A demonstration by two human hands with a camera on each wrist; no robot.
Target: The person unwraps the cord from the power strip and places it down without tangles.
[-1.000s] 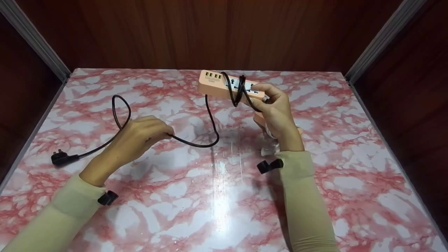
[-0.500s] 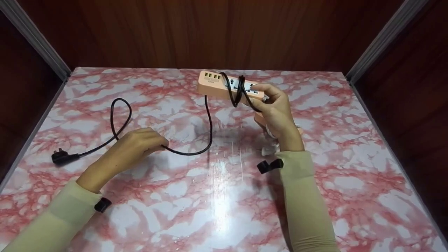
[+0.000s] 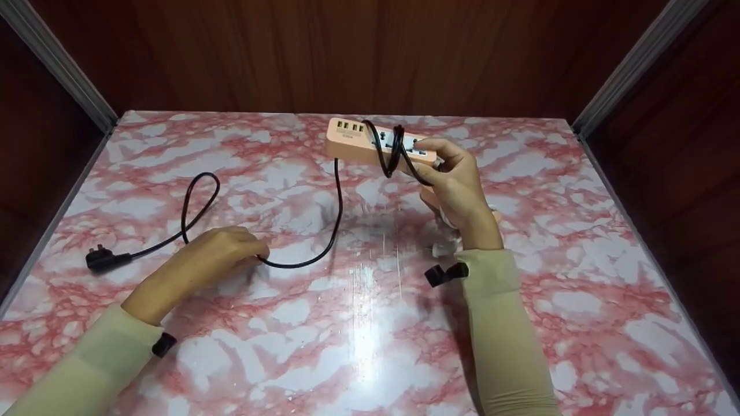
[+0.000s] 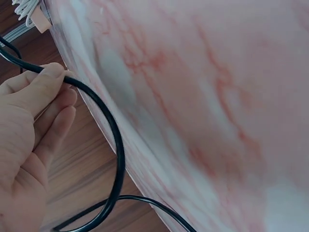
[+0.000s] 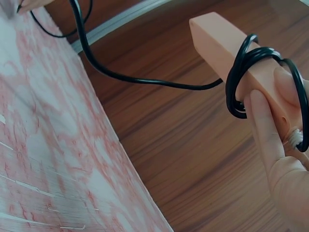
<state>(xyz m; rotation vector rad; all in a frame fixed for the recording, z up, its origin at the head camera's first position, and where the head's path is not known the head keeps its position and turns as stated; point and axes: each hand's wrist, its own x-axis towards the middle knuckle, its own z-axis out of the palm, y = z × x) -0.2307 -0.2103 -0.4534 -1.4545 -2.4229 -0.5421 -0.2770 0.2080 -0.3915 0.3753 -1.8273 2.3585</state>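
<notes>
Left hand [image 3: 211,254] pinches a slim, round, black rubbery-looking cable [image 4: 120,150]; right hand [image 3: 458,182] grips a long, boxy, peach plastic power strip [image 3: 357,150], wound with that cable, above the glossy red-and-white marbled counter [image 3: 312,358]. A hard pull could dislodge the wraps [image 3: 396,153] or kink the open loop [image 3: 184,216] near the black pronged plug [image 3: 104,261].

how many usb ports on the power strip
4 USB ports: two pairs in one row on top of the power strip, at the end farthest from the right hand; none looks hidden.
</notes>
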